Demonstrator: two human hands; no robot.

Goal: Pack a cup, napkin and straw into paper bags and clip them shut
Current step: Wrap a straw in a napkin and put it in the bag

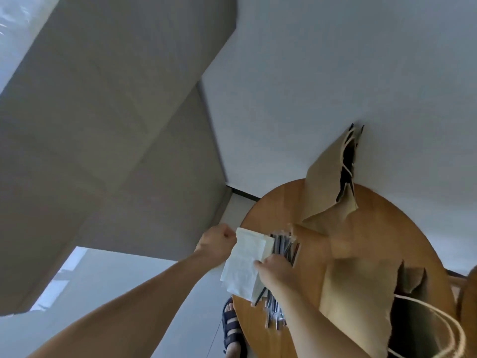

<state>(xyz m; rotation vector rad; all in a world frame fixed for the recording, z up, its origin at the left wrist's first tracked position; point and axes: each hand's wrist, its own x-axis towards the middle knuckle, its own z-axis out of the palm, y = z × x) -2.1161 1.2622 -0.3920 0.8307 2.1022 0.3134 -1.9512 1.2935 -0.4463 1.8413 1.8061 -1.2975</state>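
Holding white napkins (244, 267) over left edge of round wooden counter (271, 210): left hand (218, 242) pinching far corner, right hand (277, 271) gripping near side. Beneath, wrapped straws (284, 248); just right, open paper bag (356, 288).

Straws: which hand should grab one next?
Right, probably: the right hand is over the straws, beside the open paper bag; the left hand grips the napkin.
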